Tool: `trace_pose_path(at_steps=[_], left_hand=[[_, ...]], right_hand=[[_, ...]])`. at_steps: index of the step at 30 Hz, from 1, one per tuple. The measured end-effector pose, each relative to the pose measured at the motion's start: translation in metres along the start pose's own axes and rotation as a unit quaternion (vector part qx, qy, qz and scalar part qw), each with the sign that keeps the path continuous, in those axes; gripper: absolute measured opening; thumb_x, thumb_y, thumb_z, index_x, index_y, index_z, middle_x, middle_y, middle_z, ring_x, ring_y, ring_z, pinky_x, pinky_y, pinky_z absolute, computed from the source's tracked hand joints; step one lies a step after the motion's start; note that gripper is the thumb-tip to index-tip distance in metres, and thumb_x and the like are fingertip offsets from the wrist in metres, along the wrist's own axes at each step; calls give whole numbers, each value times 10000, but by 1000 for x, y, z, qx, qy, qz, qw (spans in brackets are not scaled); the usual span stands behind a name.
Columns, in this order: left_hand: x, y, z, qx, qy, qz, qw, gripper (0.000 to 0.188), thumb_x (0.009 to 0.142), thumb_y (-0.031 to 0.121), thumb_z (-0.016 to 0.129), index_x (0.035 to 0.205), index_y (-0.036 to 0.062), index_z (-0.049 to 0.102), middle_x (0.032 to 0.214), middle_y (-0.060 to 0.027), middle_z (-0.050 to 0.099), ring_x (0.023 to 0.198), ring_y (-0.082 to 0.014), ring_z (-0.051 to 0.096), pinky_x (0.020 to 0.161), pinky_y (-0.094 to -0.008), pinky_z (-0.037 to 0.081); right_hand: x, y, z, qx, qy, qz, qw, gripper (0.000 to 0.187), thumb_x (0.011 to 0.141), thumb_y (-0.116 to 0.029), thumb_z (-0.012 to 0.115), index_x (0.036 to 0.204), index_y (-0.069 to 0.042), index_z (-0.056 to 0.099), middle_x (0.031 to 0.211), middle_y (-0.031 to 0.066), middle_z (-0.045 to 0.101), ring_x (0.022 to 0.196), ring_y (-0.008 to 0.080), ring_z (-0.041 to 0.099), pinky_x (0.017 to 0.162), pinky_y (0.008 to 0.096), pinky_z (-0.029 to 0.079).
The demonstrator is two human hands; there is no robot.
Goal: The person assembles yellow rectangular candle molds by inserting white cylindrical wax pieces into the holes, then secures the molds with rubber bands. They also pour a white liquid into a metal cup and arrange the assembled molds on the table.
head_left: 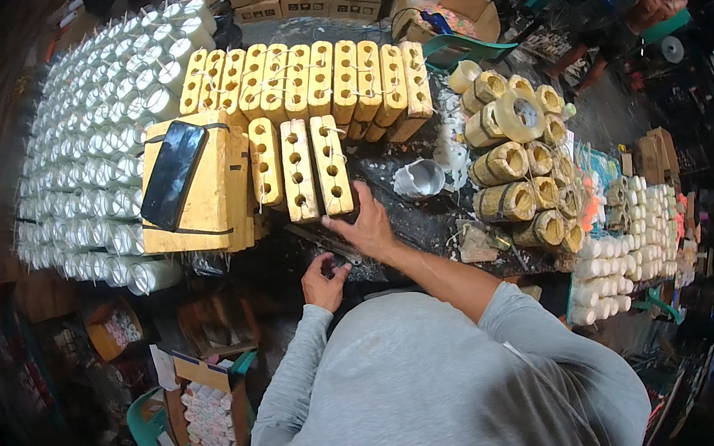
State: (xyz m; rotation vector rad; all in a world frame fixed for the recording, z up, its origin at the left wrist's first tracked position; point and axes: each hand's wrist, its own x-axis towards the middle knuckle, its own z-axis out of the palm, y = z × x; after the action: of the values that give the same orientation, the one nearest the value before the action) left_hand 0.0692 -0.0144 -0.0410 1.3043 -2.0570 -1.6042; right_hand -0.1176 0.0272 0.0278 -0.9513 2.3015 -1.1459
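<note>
My right hand point(366, 224) is at the near end of a yellow block with a row of holes point(331, 167). Its thumb is by the block's near edge and its index finger stretches along the right side, the two spread apart. A matching block point(298, 172) stands just left of that one, and a third point(265, 163) stands farther left. Closer to my body, over the table's front edge, my left hand point(326, 284) is loosely curled, with a gap between thumb and forefinger; nothing shows in it. Thin pale strings cross the blocks' tops.
Behind stands a long row of similar blocks point(294, 80). A black phone point(175, 176) lies on a yellow block stack point(228, 191), beside many white cylinders point(89, 161). A metal cup point(420, 178) and bundled tan tubes point(500, 163) with a tape roll point(519, 114) are at right.
</note>
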Motion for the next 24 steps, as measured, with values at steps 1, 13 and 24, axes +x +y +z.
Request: trace_pose_path(at_steps=[1, 13, 24], left_hand=[[1, -9, 2, -45, -30, -47, 997, 532, 831, 214, 876, 1252, -32, 661, 1051, -137, 716, 951, -253, 711, 856, -383, 587], [76, -6, 47, -625, -222, -221, 715, 396, 1129, 310, 488, 1437, 71, 554, 1473, -147, 608, 1339, -311, 587, 1124, -537, 491], [5, 145, 51, -445, -416, -180, 772, 360, 1090, 214, 590, 1399, 29, 582, 1324, -122, 674, 1181, -229, 672, 973, -423, 609]], right_hand=[[3, -1, 4, -16, 31, 2, 999, 962, 781, -432, 904, 1489, -4, 414, 1301, 322, 627, 1187, 503, 631, 1022, 536, 504], [9, -32, 4, 53, 148, 83, 984, 646, 774, -232, 820, 1325, 12, 588, 1068, 258, 755, 1004, 421, 751, 897, 470, 588], [-96, -82, -142, 149, 268, 78, 949, 623, 826, -36, 781, 1397, 13, 537, 1141, 185, 736, 931, 246, 763, 700, 377, 668]])
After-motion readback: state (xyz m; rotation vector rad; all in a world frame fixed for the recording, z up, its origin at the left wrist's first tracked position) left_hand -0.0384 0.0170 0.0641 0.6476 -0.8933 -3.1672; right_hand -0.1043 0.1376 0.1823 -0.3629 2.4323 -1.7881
